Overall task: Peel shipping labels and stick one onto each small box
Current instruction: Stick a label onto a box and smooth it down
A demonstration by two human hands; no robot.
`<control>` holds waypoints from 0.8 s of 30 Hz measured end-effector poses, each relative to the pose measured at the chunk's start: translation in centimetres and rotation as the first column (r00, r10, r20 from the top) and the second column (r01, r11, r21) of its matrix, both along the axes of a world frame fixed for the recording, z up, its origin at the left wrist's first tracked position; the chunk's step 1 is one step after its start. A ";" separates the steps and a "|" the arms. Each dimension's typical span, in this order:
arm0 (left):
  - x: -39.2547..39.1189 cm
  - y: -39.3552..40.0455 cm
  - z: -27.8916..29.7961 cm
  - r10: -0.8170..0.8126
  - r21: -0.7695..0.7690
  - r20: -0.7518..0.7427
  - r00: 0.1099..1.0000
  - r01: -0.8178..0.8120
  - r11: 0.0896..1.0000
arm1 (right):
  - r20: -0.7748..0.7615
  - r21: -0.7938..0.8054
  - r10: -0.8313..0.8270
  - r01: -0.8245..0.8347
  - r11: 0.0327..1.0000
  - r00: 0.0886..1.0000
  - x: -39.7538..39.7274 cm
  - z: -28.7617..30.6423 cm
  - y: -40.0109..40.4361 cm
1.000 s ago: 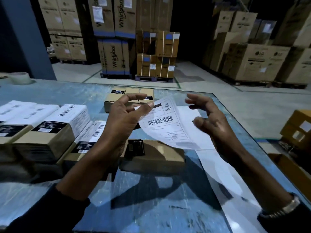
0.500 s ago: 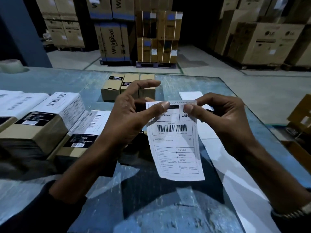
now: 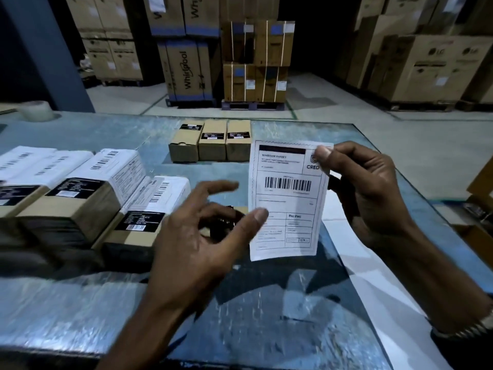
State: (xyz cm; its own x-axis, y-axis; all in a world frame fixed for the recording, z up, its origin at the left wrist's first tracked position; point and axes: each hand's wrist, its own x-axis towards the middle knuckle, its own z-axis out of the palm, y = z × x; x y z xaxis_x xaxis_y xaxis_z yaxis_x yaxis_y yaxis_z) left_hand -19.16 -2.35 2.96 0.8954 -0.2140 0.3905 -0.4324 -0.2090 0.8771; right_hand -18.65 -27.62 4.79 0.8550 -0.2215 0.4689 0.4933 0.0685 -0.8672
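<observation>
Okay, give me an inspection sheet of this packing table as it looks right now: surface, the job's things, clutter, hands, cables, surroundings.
Surface: table wrapped in shiny, wrinkled plastic film.
Job's things: shipping label held upright above the table; labelled boxes grouped at left; three unlabelled small boxes in a row at the far side; one box partly hidden behind the left hand.
Clutter: tape roll at far left; white backing sheet lying at right.
Hands: right hand pinches the label's top corner; left hand open, thumb at the label's edge.
Cables: nothing seen.
Surroundings: stacked appliance cartons on pallets, dim warehouse floor.
</observation>
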 end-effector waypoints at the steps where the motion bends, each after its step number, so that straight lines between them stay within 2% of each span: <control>1: -0.7 -0.1 -0.6 -0.010 -0.032 -0.072 0.997 0.008 0.999 | -0.009 0.009 0.004 -0.004 1.000 1.000 0.0 0.0 0.0; 4: -1.8 -0.3 -1.8 -0.091 -0.103 -0.221 0.971 0.070 0.992 | -0.046 0.027 0.001 0.000 1.000 0.999 -0.1 -0.1 0.1; 8: -2.1 0.4 -2.6 -0.151 -0.153 -0.296 0.943 0.110 0.982 | -0.134 -0.032 -0.057 0.053 0.998 0.989 0.2 -0.5 0.0; 14: -2.3 1.1 -2.9 -0.196 -0.189 -0.309 0.930 0.142 0.972 | -0.309 -0.236 -0.099 0.025 0.972 0.946 0.3 -0.9 -0.4; 19: -2.6 1.0 -3.4 -0.225 -0.124 -0.309 0.924 0.196 0.973 | -0.428 -0.207 -0.067 -0.025 0.978 0.901 0.5 -1.1 -1.1; 24: -3.0 0.9 -3.0 -0.230 -0.065 -0.340 0.912 0.221 0.973 | -0.477 -0.191 -0.077 -0.017 0.982 0.875 0.9 -1.7 -1.0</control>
State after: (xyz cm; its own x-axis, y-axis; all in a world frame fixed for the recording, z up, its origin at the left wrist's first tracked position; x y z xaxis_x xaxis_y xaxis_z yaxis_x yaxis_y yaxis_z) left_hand -22.19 -1.47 0.00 0.9042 -0.4203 0.0761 -0.1375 -0.1178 0.9835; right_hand -17.79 -28.62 3.04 0.9788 -0.2015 0.0367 0.0119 -0.1227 -0.9924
